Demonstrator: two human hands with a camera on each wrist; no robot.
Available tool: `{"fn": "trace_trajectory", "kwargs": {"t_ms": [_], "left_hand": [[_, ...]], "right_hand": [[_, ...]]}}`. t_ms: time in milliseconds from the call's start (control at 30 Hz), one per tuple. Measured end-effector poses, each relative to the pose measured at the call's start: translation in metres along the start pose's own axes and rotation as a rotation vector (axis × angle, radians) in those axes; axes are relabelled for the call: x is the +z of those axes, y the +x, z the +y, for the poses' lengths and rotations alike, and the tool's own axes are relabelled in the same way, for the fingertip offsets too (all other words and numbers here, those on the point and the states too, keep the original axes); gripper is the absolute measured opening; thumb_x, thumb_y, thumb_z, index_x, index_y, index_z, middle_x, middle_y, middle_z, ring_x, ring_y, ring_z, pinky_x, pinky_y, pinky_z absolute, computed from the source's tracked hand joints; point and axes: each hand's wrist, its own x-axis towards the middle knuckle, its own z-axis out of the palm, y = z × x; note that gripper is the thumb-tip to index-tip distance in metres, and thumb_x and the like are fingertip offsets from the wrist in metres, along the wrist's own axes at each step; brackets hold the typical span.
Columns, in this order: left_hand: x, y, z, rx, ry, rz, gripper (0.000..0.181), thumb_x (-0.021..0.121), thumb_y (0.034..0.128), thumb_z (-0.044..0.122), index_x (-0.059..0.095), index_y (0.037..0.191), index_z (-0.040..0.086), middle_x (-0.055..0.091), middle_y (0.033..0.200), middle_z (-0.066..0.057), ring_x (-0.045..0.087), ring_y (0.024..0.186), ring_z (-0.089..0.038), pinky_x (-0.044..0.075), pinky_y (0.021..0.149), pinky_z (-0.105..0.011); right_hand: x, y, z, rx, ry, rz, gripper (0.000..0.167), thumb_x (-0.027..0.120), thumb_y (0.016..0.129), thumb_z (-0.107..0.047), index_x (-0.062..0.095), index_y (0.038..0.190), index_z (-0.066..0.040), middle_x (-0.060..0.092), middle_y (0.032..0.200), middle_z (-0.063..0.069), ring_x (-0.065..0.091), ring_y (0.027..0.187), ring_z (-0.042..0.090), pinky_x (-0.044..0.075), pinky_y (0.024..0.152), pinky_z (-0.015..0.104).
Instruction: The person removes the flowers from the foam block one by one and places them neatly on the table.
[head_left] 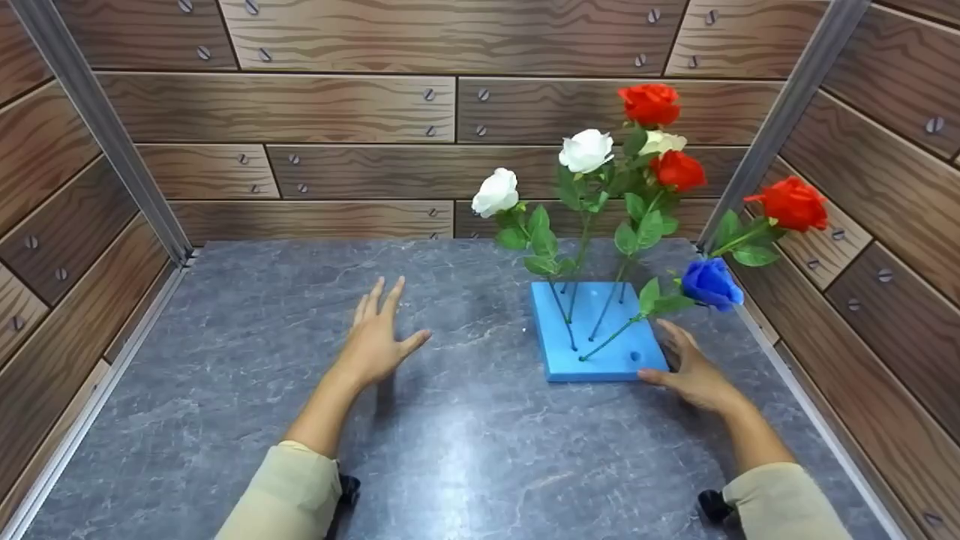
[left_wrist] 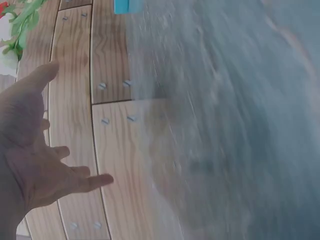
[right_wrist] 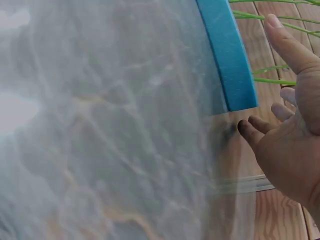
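A light-blue foam block [head_left: 611,367] with holes in its top stands on the right half of the table. Artificial roses are stuck into it by their stems: a blue rose [head_left: 712,283] leaning right, a white rose [head_left: 496,193] leaning left, a second white rose [head_left: 586,151], a cream rose [head_left: 663,142], and red roses [head_left: 649,103] behind and to the right. At the block's front right corner is my right hand [head_left: 694,371], fingers spread and holding nothing. My left hand [head_left: 375,345] hovers over the table left of the block, its fingers spread, nothing in it.
The grey marbled table [head_left: 247,375] is enclosed by wood-patterned panels [head_left: 337,112] at the back and both sides. Metal posts [head_left: 780,120] stand in the back corners. The rightmost red rose [head_left: 795,204] reaches toward the right wall.
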Motion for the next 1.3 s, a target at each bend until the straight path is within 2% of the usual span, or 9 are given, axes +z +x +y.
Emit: {"fn": "trace_trajectory", "kwargs": {"t_ms": [267,467,667,867,1033,1100,1133,1267,1300], "left_hand": [[0.016,0.009,0.03,0.061,-0.244,0.075,0.093,0.08,0.0992,0.038,0.029,0.171,0.01,0.028,0.177,-0.024,0.032,0.162,-0.05,0.032,0.132,-0.069],[0.031,0.015,0.053,0.066,-0.393,0.033,0.083,0.079,0.1008,0.035,0.036,0.167,0.008,0.037,0.172,-0.023,0.044,0.155,-0.049,0.042,0.127,-0.065],[0.048,0.018,0.071,0.051,-0.547,-0.04,0.068,0.073,0.1053,0.032,0.042,0.162,0.009,0.044,0.167,-0.017,0.051,0.149,-0.046,0.053,0.12,-0.058],[0.07,0.024,0.085,0.079,-0.654,-0.077,0.051,0.07,0.1065,0.022,0.051,0.15,0.004,0.051,0.159,-0.024,0.058,0.142,-0.05,0.058,0.114,-0.053],[0.083,0.03,0.097,0.055,-0.678,-0.124,0.045,0.068,0.1069,0.017,0.053,0.147,0.005,0.054,0.157,-0.024,0.061,0.141,-0.046,0.06,0.113,-0.05],[0.088,0.032,0.102,0.034,-0.694,-0.14,0.044,0.068,0.1073,0.018,0.053,0.147,0.007,0.055,0.156,-0.022,0.062,0.141,-0.044,0.06,0.113,-0.049],[0.09,0.032,0.104,0.023,-0.709,-0.147,0.043,0.068,0.1073,0.017,0.054,0.147,0.008,0.056,0.156,-0.021,0.062,0.142,-0.043,0.06,0.112,-0.048],[0.1,0.035,0.112,0.034,-0.753,-0.14,0.042,0.07,0.1051,0.013,0.056,0.144,0.005,0.057,0.154,-0.024,0.064,0.138,-0.045,0.063,0.108,-0.044],[0.103,0.036,0.114,0.038,-0.763,-0.134,0.042,0.071,0.1042,0.012,0.056,0.143,0.004,0.058,0.153,-0.025,0.065,0.137,-0.045,0.064,0.107,-0.043]], "right_hand": [[0.004,0.001,0.004,-0.025,0.044,0.019,0.093,0.077,0.103,-0.022,0.019,0.171,0.001,0.015,0.175,0.034,0.019,0.161,0.061,0.025,0.131,0.073],[0.007,0.002,0.008,0.024,0.043,0.03,0.092,0.079,0.102,-0.026,0.023,0.17,0.0,0.014,0.175,0.033,0.02,0.161,0.06,0.03,0.131,0.069],[0.007,0.0,0.01,0.067,0.1,0.027,0.089,0.077,0.103,-0.027,0.024,0.172,-0.003,0.012,0.179,0.027,0.013,0.167,0.051,0.021,0.136,0.062],[0.006,0.0,0.009,0.064,0.081,0.046,0.086,0.076,0.103,-0.027,0.028,0.17,-0.001,0.017,0.179,0.026,0.017,0.166,0.051,0.023,0.136,0.059],[0.009,0.0,0.007,0.052,0.035,0.065,0.085,0.078,0.102,-0.025,0.032,0.169,0.0,0.023,0.177,0.026,0.026,0.164,0.05,0.033,0.134,0.047],[0.011,0.0,0.008,0.055,0.047,0.067,0.085,0.078,0.102,-0.026,0.032,0.169,-0.002,0.023,0.178,0.024,0.027,0.164,0.05,0.039,0.128,0.026],[0.011,0.0,0.009,0.056,0.059,0.065,0.085,0.078,0.102,-0.026,0.032,0.17,-0.003,0.022,0.178,0.023,0.027,0.164,0.05,0.039,0.128,0.029],[0.013,0.002,0.011,0.065,0.102,0.074,0.086,0.08,0.101,-0.029,0.033,0.17,-0.007,0.023,0.18,0.02,0.026,0.165,0.047,0.035,0.107,0.0],[0.013,0.003,0.01,0.066,0.112,0.078,0.086,0.08,0.1,-0.029,0.034,0.17,-0.007,0.023,0.18,0.02,0.026,0.165,0.046,0.035,0.108,0.001]]}}
